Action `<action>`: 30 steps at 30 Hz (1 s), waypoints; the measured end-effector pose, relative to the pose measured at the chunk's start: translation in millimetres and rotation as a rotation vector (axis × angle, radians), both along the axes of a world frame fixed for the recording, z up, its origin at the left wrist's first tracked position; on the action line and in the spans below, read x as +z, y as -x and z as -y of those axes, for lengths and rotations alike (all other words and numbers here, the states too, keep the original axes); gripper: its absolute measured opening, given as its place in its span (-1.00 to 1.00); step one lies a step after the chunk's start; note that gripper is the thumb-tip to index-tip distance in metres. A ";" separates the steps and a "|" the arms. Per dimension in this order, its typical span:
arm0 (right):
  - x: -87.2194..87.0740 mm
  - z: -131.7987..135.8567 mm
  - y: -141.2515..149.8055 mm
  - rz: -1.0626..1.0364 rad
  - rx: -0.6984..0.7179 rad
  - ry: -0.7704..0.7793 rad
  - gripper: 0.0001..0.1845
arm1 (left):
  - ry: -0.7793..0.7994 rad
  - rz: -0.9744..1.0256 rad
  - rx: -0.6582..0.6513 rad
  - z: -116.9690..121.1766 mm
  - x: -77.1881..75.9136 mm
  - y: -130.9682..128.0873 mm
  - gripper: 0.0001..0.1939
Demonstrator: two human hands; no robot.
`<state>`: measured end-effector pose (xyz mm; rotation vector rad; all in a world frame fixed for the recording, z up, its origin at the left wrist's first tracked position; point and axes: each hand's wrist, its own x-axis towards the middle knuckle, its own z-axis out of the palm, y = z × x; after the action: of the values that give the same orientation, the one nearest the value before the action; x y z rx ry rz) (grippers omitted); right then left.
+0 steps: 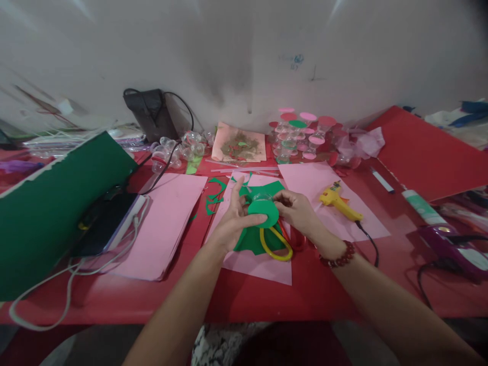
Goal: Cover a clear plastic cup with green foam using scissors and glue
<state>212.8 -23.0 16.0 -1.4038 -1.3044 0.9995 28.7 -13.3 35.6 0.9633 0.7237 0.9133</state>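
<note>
My left hand (231, 226) grips a green paper disc (267, 211), thumb lying across its face. Behind the disc shows the rim of a clear plastic cup-like piece (262, 196), apparently joined to it. At the right edge of that piece my right hand (299, 209) is closed in a pinch; what its fingertips hold, if anything, is hidden. Beneath both hands lies cut green paper (249, 239) on a pink sheet (263, 269). Scissors with a yellow handle loop (282, 255) and a red one rest there, their blades out of sight.
A yellow glue gun (341, 202) lies at right on pink paper, its cord trailing. Disc-topped clear pieces (301, 134) are stacked by the wall. Pink sheets (163, 223), a dark device (109, 223) with a white cable and a green board (49, 203) occupy the left.
</note>
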 end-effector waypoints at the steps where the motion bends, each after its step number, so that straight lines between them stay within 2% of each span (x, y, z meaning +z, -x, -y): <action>1: -0.3 0.0 -0.9 0.011 0.001 -0.009 -0.84 | -0.002 -0.009 -0.021 -0.5 0.3 1.1 0.23; 5: -3.4 -1.5 -2.9 -0.018 0.017 -0.006 -0.85 | -0.004 -0.053 -0.053 -3.1 1.0 3.6 0.27; 10: -2.9 -2.4 -0.9 -0.131 0.011 0.045 -0.83 | 0.025 -0.006 0.060 -3.5 -2.2 -0.7 0.23; 14: -0.1 -2.2 -0.1 -0.202 0.012 0.066 -0.85 | 0.022 0.017 0.077 -1.1 -2.5 -3.4 0.16; 22: -0.2 -2.6 -3.6 -0.130 0.025 0.077 -0.82 | 0.031 -0.041 -0.024 -0.4 3.9 0.1 0.25; 30: 0.4 -2.3 1.2 -0.174 0.031 0.078 -0.84 | -0.007 -0.001 0.053 -2.0 2.0 0.8 0.17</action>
<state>211.6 -20.7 16.4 -1.3260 -1.1727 1.1779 27.9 -11.3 37.6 0.9547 0.7505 0.9627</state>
